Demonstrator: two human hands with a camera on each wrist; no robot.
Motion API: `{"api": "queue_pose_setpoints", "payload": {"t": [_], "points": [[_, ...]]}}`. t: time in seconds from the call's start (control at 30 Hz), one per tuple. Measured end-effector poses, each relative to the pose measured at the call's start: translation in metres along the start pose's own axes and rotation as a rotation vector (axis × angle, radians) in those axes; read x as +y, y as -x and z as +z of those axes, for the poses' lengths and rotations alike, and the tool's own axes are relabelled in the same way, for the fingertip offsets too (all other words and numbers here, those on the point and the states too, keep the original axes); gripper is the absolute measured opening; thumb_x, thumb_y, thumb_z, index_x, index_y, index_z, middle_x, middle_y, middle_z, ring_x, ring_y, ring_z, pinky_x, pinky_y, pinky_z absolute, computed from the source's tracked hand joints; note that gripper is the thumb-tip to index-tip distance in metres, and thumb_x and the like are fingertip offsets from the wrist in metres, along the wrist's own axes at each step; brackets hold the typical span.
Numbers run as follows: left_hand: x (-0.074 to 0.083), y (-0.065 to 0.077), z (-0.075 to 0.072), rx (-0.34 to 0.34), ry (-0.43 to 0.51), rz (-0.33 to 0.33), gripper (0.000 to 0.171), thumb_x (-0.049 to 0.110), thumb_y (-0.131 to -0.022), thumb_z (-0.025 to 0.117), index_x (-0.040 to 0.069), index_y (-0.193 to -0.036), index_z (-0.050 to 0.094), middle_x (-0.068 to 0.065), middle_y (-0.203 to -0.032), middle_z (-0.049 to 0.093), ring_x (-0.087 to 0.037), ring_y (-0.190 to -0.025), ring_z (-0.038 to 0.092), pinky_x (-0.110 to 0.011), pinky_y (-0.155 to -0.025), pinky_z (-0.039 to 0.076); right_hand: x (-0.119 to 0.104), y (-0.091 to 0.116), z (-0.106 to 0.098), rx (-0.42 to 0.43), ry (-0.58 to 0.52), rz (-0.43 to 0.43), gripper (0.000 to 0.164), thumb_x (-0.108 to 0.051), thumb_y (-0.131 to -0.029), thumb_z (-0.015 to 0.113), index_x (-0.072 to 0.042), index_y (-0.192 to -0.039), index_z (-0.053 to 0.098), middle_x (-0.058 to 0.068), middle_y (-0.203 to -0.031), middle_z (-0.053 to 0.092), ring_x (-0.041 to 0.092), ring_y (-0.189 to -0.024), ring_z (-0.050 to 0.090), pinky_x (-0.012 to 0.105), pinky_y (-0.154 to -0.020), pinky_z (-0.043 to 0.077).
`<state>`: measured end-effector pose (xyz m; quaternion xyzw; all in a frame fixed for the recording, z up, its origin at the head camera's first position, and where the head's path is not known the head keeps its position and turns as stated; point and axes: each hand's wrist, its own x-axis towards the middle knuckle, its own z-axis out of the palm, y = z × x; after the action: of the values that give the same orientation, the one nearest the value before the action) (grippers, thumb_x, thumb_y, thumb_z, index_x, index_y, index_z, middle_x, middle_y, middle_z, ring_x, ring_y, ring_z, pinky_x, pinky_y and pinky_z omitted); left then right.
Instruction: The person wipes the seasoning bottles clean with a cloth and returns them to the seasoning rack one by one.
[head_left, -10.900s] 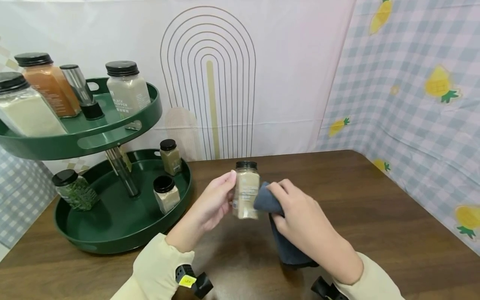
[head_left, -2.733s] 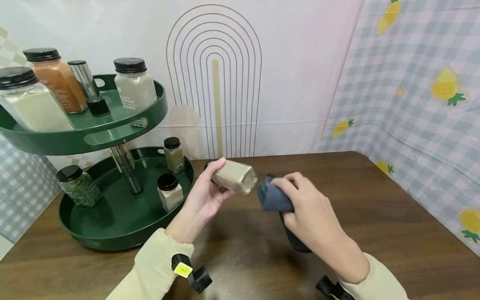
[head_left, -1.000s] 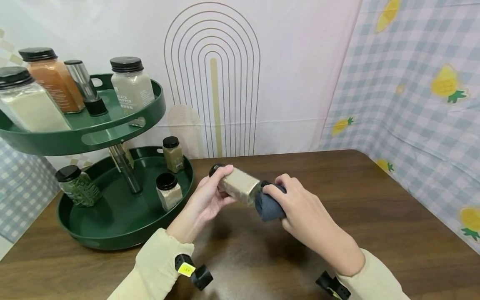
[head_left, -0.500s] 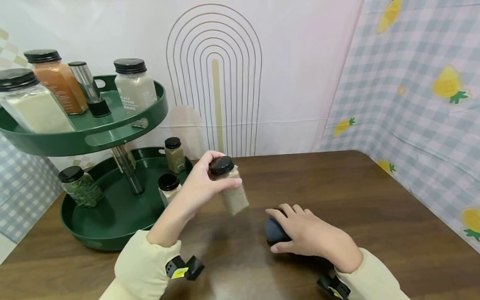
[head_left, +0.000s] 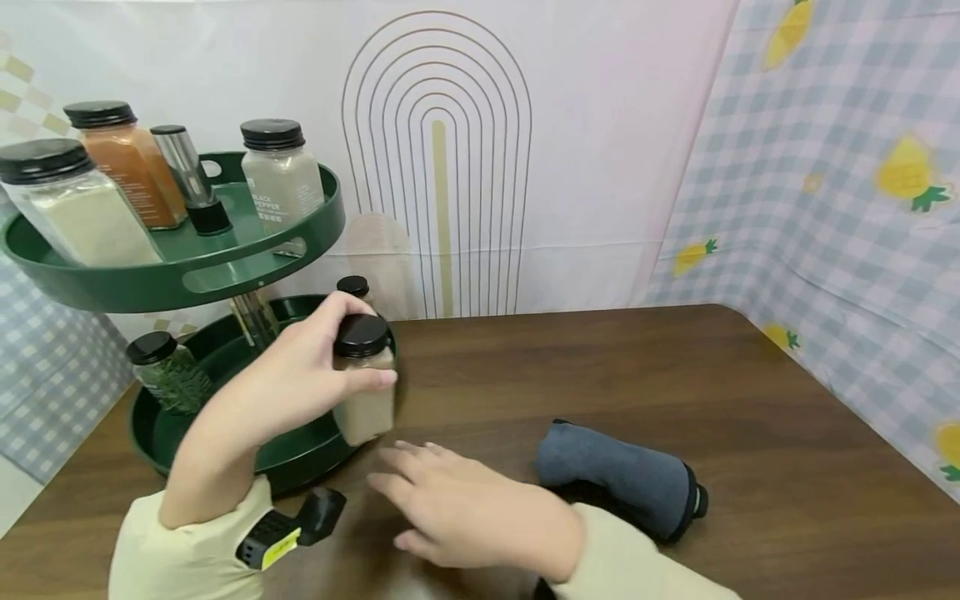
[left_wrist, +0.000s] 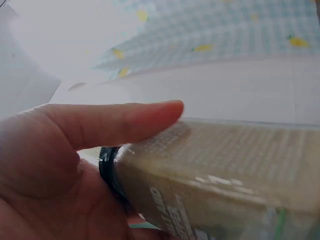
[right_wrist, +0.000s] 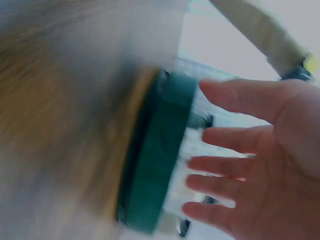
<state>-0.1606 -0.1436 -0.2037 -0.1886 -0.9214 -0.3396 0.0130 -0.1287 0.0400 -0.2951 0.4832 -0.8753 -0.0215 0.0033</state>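
My left hand grips a square spice jar with a black lid, held upright at the right rim of the lower green tray. In the left wrist view the thumb lies along the jar's side, near its dark lid. Whether the jar's base touches the tray cannot be seen. My right hand is over the table in front of the tray, its fingers spread and holding nothing. The right wrist view shows the same open palm beside the blurred tray edge. A rolled grey-blue cloth lies on the table.
The upper green tray carries large jars, including one of black pepper, and a metal cylinder. Below are a jar of green herbs and another black-lidded jar, partly hidden behind my left hand.
The jar was tilted and wiped with the cloth; now it is upright and has moved left to the tray. My right hand has let go of the cloth and moved left.
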Motion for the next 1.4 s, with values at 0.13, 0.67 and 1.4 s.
{"api": "queue_pose_setpoints", "payload": {"t": [0.13,0.67,1.4], "points": [[-0.017,0.006,-0.014,-0.003,-0.110,-0.069,0.062,0.036,-0.081,0.070,0.007,-0.125,0.037,-0.016,-0.106,0.059,-0.023,-0.086,0.055,-0.035,-0.070,0.044,-0.013,-0.033,0.008,0.001,0.029,-0.020,0.060,-0.040,-0.092,0.054,-0.014,-0.142,0.035,0.006,-0.151,0.028,0.020,-0.140,0.026,0.032,-0.110,0.031],[-0.067,-0.004,-0.030,-0.105,-0.295,-0.344,0.083,0.032,-0.079,0.070,-0.016,-0.132,0.028,-0.014,-0.081,0.052,-0.026,-0.073,0.051,-0.036,-0.063,0.043,-0.017,-0.064,0.023,0.012,0.005,0.114,0.063,-0.049,-0.092,0.049,-0.027,-0.146,0.025,-0.009,-0.149,0.028,0.012,-0.139,0.026,0.037,-0.108,0.033],[-0.058,-0.036,0.014,-0.134,-0.213,-0.359,0.073,0.024,-0.080,0.072,-0.008,-0.130,0.029,-0.032,-0.117,0.052,-0.041,-0.102,0.053,-0.052,-0.082,0.045,0.022,-0.062,0.029,0.065,-0.136,0.237,0.056,-0.035,-0.092,0.057,-0.027,-0.142,0.033,0.000,-0.153,0.023,0.034,-0.131,0.037,0.048,-0.098,0.041]]}}
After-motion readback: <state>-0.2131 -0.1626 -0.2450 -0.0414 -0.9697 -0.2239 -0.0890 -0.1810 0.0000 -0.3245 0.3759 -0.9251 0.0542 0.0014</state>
